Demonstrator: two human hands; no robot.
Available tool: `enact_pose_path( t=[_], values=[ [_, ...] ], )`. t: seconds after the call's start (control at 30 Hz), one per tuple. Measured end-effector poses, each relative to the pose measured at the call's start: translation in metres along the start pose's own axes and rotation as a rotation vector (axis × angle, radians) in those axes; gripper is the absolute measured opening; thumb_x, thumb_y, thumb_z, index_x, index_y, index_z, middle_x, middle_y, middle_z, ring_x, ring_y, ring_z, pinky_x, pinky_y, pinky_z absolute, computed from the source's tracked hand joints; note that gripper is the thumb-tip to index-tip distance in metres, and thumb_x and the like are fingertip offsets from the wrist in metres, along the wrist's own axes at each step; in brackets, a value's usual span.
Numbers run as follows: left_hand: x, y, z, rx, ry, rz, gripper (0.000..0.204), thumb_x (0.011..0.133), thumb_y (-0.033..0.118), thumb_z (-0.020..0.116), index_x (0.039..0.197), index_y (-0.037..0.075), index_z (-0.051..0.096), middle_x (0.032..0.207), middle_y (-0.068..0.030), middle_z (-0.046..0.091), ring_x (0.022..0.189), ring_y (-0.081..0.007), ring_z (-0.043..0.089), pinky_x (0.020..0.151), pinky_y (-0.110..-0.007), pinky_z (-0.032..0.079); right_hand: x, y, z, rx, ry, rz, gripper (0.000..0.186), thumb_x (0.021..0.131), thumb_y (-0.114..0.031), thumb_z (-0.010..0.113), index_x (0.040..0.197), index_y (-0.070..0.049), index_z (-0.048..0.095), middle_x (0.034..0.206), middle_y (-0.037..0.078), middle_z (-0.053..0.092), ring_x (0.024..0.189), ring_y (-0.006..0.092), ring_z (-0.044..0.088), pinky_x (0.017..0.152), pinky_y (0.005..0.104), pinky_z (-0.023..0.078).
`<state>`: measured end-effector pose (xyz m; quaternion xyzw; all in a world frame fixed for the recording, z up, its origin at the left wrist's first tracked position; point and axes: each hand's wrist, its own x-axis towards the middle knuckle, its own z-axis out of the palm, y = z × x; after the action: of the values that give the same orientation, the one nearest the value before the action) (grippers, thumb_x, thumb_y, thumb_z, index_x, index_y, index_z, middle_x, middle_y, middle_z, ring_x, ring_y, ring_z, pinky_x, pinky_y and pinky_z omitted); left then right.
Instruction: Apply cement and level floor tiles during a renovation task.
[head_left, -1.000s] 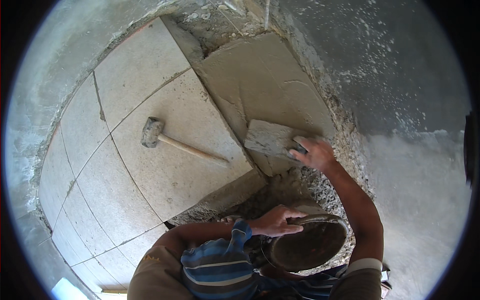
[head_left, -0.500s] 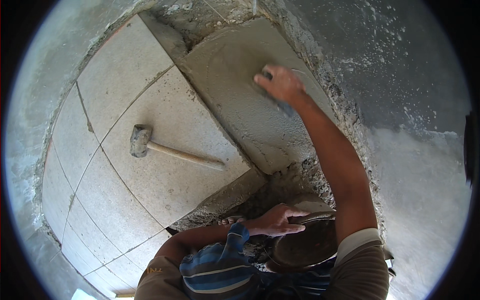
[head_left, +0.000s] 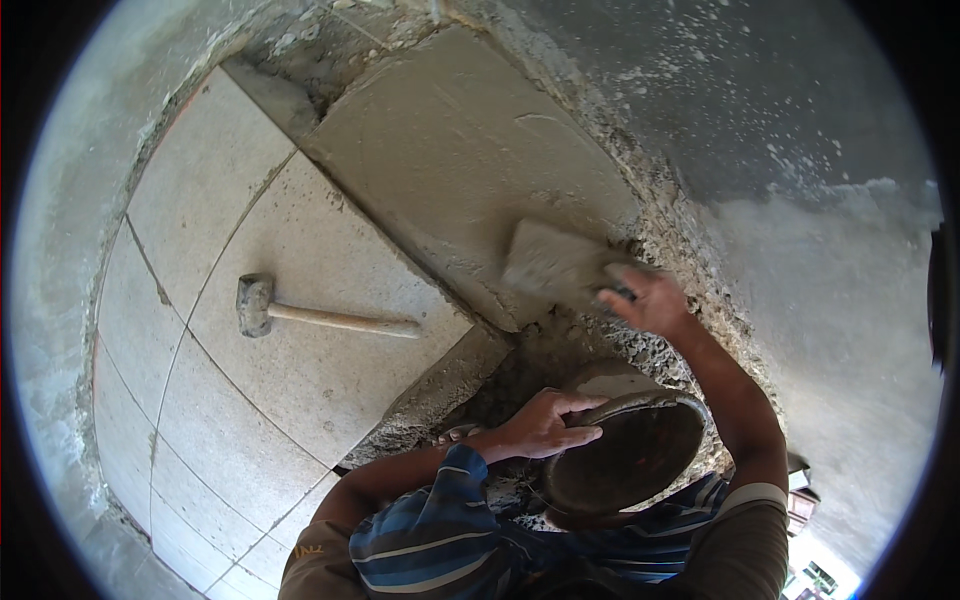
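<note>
My right hand (head_left: 652, 300) is closed round the handle of a trowel (head_left: 552, 258). Its flat grey blade, smeared by motion, lies at the near right end of a bed of wet mortar (head_left: 430, 150). Close to my body, my left hand (head_left: 548, 424) grips the rim of a dark round bucket (head_left: 632, 458), thumb and fingers either side of the edge. The bucket is tilted so its dark inside shows. Left of the mortar, a mallet (head_left: 330, 318) with a dark head and wooden handle rests on the tiles.
Pale square floor tiles (head_left: 300, 230) cover the left, their raised edge bordering the mortar. Rough rubble (head_left: 690, 270) runs along the grey wall (head_left: 800, 250) at the right. Broken ground (head_left: 555, 345) lies between tiles and bucket. Bare toes (head_left: 458, 433) show beside my left forearm.
My right hand has drawn the trowel from mid-mortar toward me and right, to the bed's near end. The view has shifted slightly; my left hand keeps its grip on the bucket rim.
</note>
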<state>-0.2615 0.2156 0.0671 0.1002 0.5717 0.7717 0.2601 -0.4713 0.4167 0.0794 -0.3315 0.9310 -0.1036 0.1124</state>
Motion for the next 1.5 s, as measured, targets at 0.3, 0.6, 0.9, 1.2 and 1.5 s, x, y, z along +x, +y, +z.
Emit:
enact_pose_path(
  t=[0.3, 0.6, 0.9, 1.2, 1.5],
  values=[
    [0.001, -0.004, 0.006, 0.009, 0.034, 0.094, 0.052, 0.094, 0.023, 0.074, 0.138, -0.001, 0.058, 0.109, -0.0177, 0.073, 0.08, -0.0111, 0.064, 0.077, -0.032, 0.054, 0.074, -0.007, 0.004, -0.094, 0.078, 0.216, 0.049, 0.095, -0.056, 0.061, 0.119, -0.014, 0.068, 0.103, 0.016, 0.074, 0.088, 0.0361, 0.071, 0.078, 0.0459, 0.057],
    [-0.004, 0.003, 0.0, -0.078, -0.026, -0.02, 0.051, 0.094, 0.02, 0.075, 0.137, -0.002, 0.059, 0.118, -0.0158, 0.073, 0.095, -0.0137, 0.067, 0.085, -0.03, 0.053, 0.195, -0.143, 0.014, 1.777, -0.065, 0.584, 0.039, 0.094, -0.034, 0.07, 0.114, -0.002, 0.058, 0.077, 0.008, 0.06, 0.058, 0.014, 0.058, 0.047, 0.0299, 0.05],
    [0.004, 0.01, -0.004, -0.043, -0.047, -0.022, 0.041, 0.093, 0.013, 0.073, 0.131, 0.003, 0.064, 0.118, -0.0096, 0.073, 0.093, -0.0096, 0.063, 0.081, -0.031, 0.053, 0.211, -0.157, 0.07, 1.111, 0.37, 0.76, 0.054, 0.095, -0.043, 0.067, 0.106, 0.009, 0.058, 0.093, 0.026, 0.066, 0.071, 0.0301, 0.071, 0.053, 0.042, 0.055],
    [0.005, 0.006, 0.011, -0.178, -0.085, -0.17, 0.026, 0.093, 0.008, 0.072, 0.118, 0.003, 0.069, 0.088, 0.0031, 0.067, 0.07, 0.0007, 0.053, 0.06, -0.022, 0.045, 0.094, -0.122, 0.051, 1.351, 0.389, 1.072, 0.04, 0.097, -0.039, 0.066, 0.101, -0.002, 0.051, 0.075, 0.006, 0.054, 0.054, 0.0155, 0.051, 0.045, 0.0343, 0.044],
    [-0.002, -0.013, 0.016, -0.093, -0.008, -0.011, 0.028, 0.094, 0.013, 0.072, 0.121, 0.004, 0.07, 0.067, 0.0021, 0.061, 0.052, -0.0015, 0.051, 0.048, -0.024, 0.041, 0.055, -0.143, 0.035, 1.558, 0.535, 1.237, 0.031, 0.097, -0.031, 0.064, 0.1, -0.003, 0.052, 0.072, 0.005, 0.051, 0.049, 0.0159, 0.048, 0.04, 0.0346, 0.039]
  ],
)
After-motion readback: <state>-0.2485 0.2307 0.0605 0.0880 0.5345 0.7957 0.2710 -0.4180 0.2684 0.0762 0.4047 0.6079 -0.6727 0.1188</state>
